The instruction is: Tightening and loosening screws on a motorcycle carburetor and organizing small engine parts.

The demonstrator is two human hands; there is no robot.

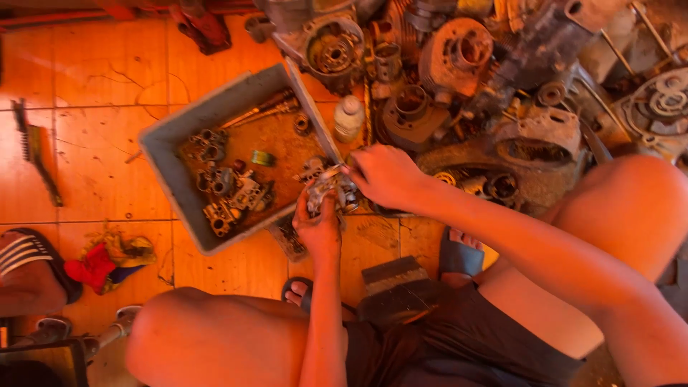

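Note:
Low over the tiled floor, my left hand (317,226) grips a small grey metal engine part (328,188) from below. My right hand (383,174) is closed on the same part from the right, fingers pinching its top. Both hands hover at the near right edge of a shallow grey tray (166,159). The tray holds several similar small metal parts (228,193) and long tools (261,111). I am squatting, with my knees on either side of my arms.
A heap of rusty engine casings and cylinders (459,64) fills the floor beyond my right hand. A small white bottle (349,116) stands by the tray. A red rag (93,266) and another person's sandalled foot (29,261) lie at left.

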